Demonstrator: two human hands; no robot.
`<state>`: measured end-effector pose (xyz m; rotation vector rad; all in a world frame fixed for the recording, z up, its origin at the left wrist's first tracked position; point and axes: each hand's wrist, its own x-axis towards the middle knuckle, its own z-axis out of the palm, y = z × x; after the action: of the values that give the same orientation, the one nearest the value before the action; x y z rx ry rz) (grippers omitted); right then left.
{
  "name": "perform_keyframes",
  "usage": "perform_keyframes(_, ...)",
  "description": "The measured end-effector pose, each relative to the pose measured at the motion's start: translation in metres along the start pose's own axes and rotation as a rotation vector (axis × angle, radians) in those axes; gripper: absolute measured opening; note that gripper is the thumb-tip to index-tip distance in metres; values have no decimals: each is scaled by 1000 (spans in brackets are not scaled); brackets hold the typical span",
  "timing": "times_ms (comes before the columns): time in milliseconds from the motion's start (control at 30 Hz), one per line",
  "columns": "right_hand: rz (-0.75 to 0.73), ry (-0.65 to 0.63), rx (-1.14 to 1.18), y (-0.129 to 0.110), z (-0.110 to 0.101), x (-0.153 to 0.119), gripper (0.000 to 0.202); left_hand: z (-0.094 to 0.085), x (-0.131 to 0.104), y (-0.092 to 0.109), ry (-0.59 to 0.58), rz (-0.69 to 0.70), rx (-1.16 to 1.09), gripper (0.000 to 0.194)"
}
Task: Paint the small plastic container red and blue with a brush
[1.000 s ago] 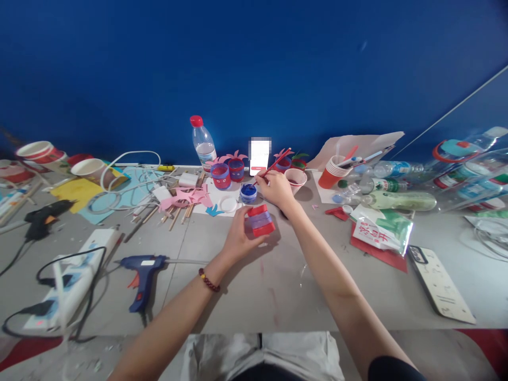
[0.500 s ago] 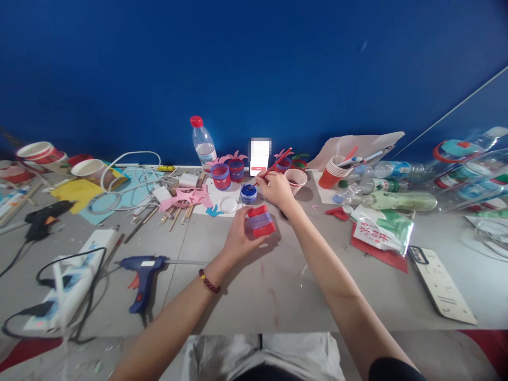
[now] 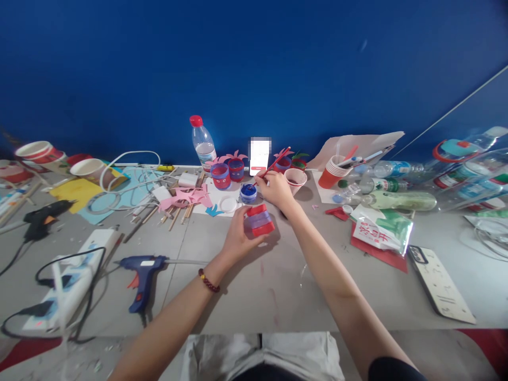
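My left hand [image 3: 238, 233] grips a small cup [image 3: 260, 220] painted red with a purple band, tipped on its side above the table. Between the fingers of my right hand [image 3: 275, 188] is a red-handled paintbrush [image 3: 281, 160]; its tip is hard to make out beside an open jar of blue paint [image 3: 248, 193]. The jar's white lid [image 3: 228, 204] lies left of it, near a blue paper cutout [image 3: 214, 210]. Behind stand painted cups with faces [image 3: 221, 176] and pink paper strips. A paper cup [image 3: 296, 180] holding dark liquid stands just right of my right hand.
A blue glue gun [image 3: 143, 275] and a white power strip [image 3: 75, 280] with cables lie left. Pink paper scraps [image 3: 189, 197] and sticks sit beyond them. Rightward are stacked cups with brushes [image 3: 331, 172], plastic bottles [image 3: 400, 200] and a phone [image 3: 441, 286]. A lit phone [image 3: 259, 156] leans against the wall.
The paintbrush leans slightly more to the left and lower in my right hand. My left hand and the red-and-purple cup have hardly moved.
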<state>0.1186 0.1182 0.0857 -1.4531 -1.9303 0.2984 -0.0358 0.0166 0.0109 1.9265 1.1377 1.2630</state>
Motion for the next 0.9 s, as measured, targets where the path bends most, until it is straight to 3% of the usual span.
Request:
perform_keyframes(100, 0, -19, -4, -2, -1, 0, 25, -1, 0, 1, 1, -4, -12, 76)
perform_keyframes(333, -58, 90, 113, 2, 2, 0, 24, 0, -1, 0, -12, -3, -30, 76)
perform_keyframes(600, 14, 7, 28, -2, -2, 0, 26, -1, 0, 3, -9, -20, -12, 75)
perform_keyframes(767, 61, 73, 214, -9, -17, -1, 20, -2, -1, 6, -14, -74, -32, 74)
perform_keyframes(900, 99, 152, 386, -13, -29, -1, 17, -3, 0, 3, 10, -18, -47, 76)
